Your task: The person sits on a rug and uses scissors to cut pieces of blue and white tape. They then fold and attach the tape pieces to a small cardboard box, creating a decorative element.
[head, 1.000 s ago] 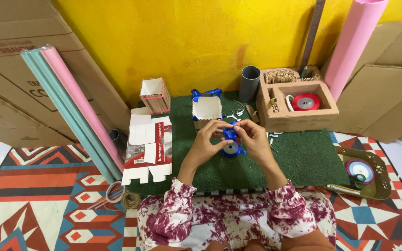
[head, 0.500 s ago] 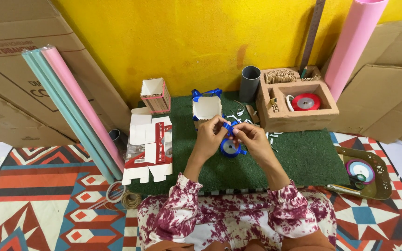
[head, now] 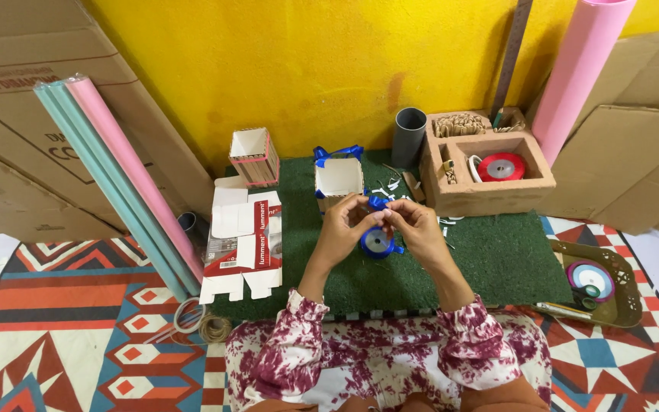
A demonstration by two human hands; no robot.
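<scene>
Only one view here, the head camera looking straight down. Both hands are up over the green mat (head: 490,252), close together, working a blue ribbon (head: 377,203). The left hand (head: 342,223) has its grip pinched shut on the ribbon end near the top, and the right hand (head: 415,226) is pinched closed on the same strip from the other side, fingertips nearly touching. Just below and between them sits the ribbon spool (head: 377,242), blue with a pale centre; I can't tell if it hangs off the strip or is propped by a finger.

Handling-wise, I'd guess that ribbon is light, thin and floppy, probably a bit slick, so a fingertip pinch on the flat of the strip seems right, with the spool taken by its rim.

Behind the hands there's a small white box (head: 339,180) with a blue bow on its far edge, a striped open box (head: 254,156), a grey tube (head: 409,135) and a cardboard tray (head: 497,194) holding a red ribbon roll (head: 501,166). A flattened carton (head: 242,243) lies to the left, next to some paper rolls (head: 116,175).

Hard to make out: the fingers cover most of the ribbon, so whether it's knotted or looped is hidden. The person's lap is cut off at the bottom edge.
</scene>
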